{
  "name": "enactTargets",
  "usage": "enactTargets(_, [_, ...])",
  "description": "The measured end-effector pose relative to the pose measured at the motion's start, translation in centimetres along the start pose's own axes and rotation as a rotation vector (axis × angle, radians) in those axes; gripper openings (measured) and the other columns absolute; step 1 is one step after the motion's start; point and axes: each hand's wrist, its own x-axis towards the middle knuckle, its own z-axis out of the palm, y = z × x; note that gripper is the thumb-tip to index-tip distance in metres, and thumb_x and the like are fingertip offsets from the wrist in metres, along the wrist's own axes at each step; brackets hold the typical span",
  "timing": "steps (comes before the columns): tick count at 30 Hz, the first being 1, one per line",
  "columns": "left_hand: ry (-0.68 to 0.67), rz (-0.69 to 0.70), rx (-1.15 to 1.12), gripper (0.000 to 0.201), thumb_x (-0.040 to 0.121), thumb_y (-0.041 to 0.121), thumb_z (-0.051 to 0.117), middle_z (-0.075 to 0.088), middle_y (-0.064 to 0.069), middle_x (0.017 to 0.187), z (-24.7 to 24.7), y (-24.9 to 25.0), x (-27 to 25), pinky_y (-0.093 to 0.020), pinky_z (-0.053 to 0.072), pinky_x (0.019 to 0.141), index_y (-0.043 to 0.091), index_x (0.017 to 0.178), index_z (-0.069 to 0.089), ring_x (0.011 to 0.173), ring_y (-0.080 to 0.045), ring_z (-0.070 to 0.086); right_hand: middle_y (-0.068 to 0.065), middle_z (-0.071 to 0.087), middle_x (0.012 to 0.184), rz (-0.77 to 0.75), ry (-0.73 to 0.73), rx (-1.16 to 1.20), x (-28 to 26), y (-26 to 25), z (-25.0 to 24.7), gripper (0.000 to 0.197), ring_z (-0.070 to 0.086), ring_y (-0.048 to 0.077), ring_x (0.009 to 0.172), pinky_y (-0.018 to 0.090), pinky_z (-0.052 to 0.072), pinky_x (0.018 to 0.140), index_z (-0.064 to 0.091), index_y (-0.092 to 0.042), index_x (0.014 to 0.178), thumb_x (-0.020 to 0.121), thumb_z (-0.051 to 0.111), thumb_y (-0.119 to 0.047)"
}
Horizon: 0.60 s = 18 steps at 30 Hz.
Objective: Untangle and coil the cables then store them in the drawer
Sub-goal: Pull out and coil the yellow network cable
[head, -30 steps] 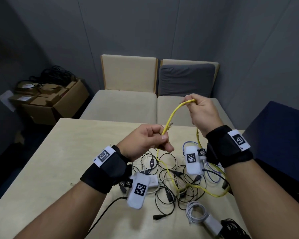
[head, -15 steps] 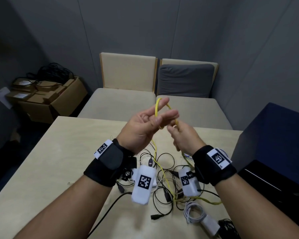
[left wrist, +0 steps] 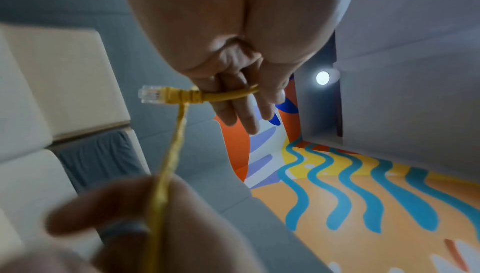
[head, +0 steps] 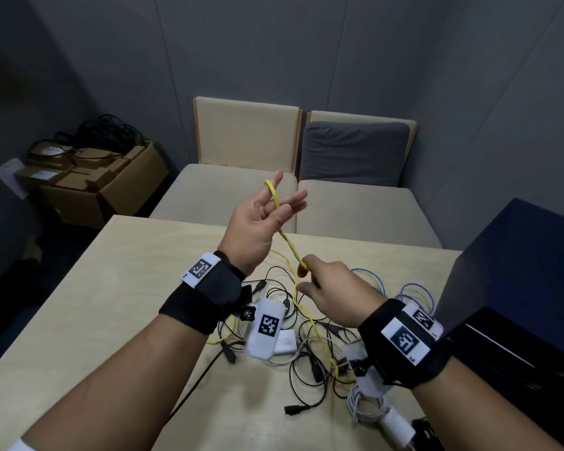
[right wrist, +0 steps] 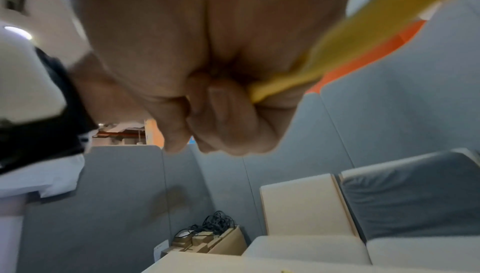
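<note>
A yellow network cable [head: 288, 245] runs taut between my two hands above the table. My left hand [head: 275, 206] is raised palm-up with fingers stretched out, the cable looped over them and pinned by the thumb. In the left wrist view the cable's clear plug [left wrist: 153, 94] sticks out beside the fingers [left wrist: 244, 113]. Lower and to the right, my right hand [head: 306, 271] pinches the cable; in the right wrist view its fingers [right wrist: 228, 113] curl round the yellow cable [right wrist: 285, 80]. The rest of the cable drops into the tangle [head: 310, 349] on the table.
Black and white cables lie tangled on the wooden table [head: 127, 304]. A coiled white cable with adapter [head: 375, 408] lies near the front; a blue-white cable [head: 415, 291] lies right. A dark cabinet [head: 518, 288] stands at right, chairs [head: 241, 190] behind, cardboard boxes [head: 95, 180] left.
My left hand has risen and spread its fingers with the yellow loop on them. My right hand has dropped down and right, pulling the cable straight between the hands.
</note>
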Motion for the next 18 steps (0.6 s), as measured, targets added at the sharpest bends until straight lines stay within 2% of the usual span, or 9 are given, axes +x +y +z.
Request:
enactTargets(2, [0.017,-0.012,0.137,0.055,0.096,-0.002,0.044,0.063,-0.006,0.122,-0.4,-0.2,0.2,-0.023,0.045,0.1,0.007,0.147,0.024,0.108,-0.007,0.063,0.006,0.062,0.094,-0.041,0.066,-0.111,-0.2,-0.3,-0.7,0.015,0.057,0.03,0.089,0.041,0.05,0.074,0.05,-0.021,0.101,0.098,0.045,-0.035])
enactTargets(4, [-0.02,-0.015,0.323,0.046,0.097,0.001,0.046,0.054,-0.006,0.134,-0.5,-0.7,0.2,-0.019,0.046,0.097,0.002,0.142,0.036,0.103,0.002,0.062,0.003,0.063,0.095,-0.109,0.168,-0.187,0.0,-0.6,-1.8,0.018,0.058,0.029,0.094,0.042,0.049,0.074,0.053,-0.021,0.094,0.098,0.045,-0.037])
enactTargets(6, [-0.077,-0.032,0.491,0.035,0.096,0.007,0.051,0.056,-0.004,0.133,-0.8,-1.4,0.2,-0.022,0.047,0.097,0.003,0.13,0.051,0.095,0.001,0.064,0.001,0.063,0.091,-0.19,0.29,-0.167,0.6,-0.7,-3.2,0.018,0.059,0.027,0.092,0.042,0.049,0.073,0.06,-0.021,0.092,0.095,0.052,-0.037])
enactTargets(7, [-0.109,-0.047,0.518,0.027,0.096,0.007,0.05,0.061,-0.006,0.126,-0.8,-1.6,0.2,-0.022,0.049,0.093,0.005,0.122,0.056,0.09,0.0,0.066,0.001,0.062,0.088,-0.227,0.341,-0.152,0.9,-0.7,-4.0,0.019,0.059,0.027,0.089,0.04,0.048,0.071,0.063,-0.019,0.091,0.093,0.056,-0.037])
enactTargets(9, [-0.16,-0.071,0.48,0.02,0.099,0.006,0.043,0.068,-0.011,0.097,-0.8,-1.4,0.0,-0.021,0.051,0.079,0.006,0.113,0.058,0.073,-0.005,0.066,-0.004,0.054,0.078,-0.27,0.427,-0.143,1.4,-0.6,-5.1,0.021,0.057,0.025,0.082,0.034,0.039,0.068,0.066,-0.018,0.088,0.09,0.061,-0.038])
enactTargets(10, [-0.183,-0.071,0.453,0.021,0.101,0.008,0.039,0.066,-0.012,0.082,-0.6,-1.0,-0.1,-0.018,0.049,0.069,0.004,0.109,0.058,0.063,-0.008,0.064,-0.008,0.049,0.075,-0.27,0.462,-0.124,1.6,-0.5,-5.5,0.022,0.053,0.022,0.077,0.032,0.033,0.068,0.066,-0.017,0.087,0.089,0.063,-0.04])
enactTargets(12, [-0.217,-0.041,0.451,0.028,0.104,0.015,0.032,0.061,-0.01,0.066,-0.2,-0.1,-0.4,-0.016,0.041,0.056,0.004,0.097,0.057,0.049,-0.011,0.055,-0.012,0.041,0.069,-0.269,0.521,-0.041,2.0,-0.4,-6.2,0.026,0.046,0.015,0.07,0.033,0.033,0.065,0.063,-0.02,0.084,0.085,0.065,-0.046])
enactTargets(15, [-0.278,-0.011,0.386,0.04,0.099,0.031,0.03,0.055,-0.001,0.056,0.4,0.7,-0.8,-0.024,0.035,0.053,0.003,0.089,0.056,0.045,-0.012,0.041,-0.013,0.039,0.065,-0.294,0.584,0.081,2.5,-0.1,-7.1,0.028,0.04,0.006,0.062,0.032,0.034,0.058,0.059,-0.02,0.078,0.081,0.07,-0.045])
enactTargets(18, [-0.374,-0.1,0.17,0.035,0.095,0.03,0.031,0.051,0.001,0.053,0.6,0.9,-1.0,-0.034,0.031,0.059,0.006,0.085,0.053,0.045,-0.009,0.036,-0.009,0.044,0.066,-0.312,0.566,0.133,2.5,0.1,-7.9,0.025,0.041,0.006,0.062,0.029,0.034,0.057,0.059,-0.019,0.077,0.08,0.073,-0.04])
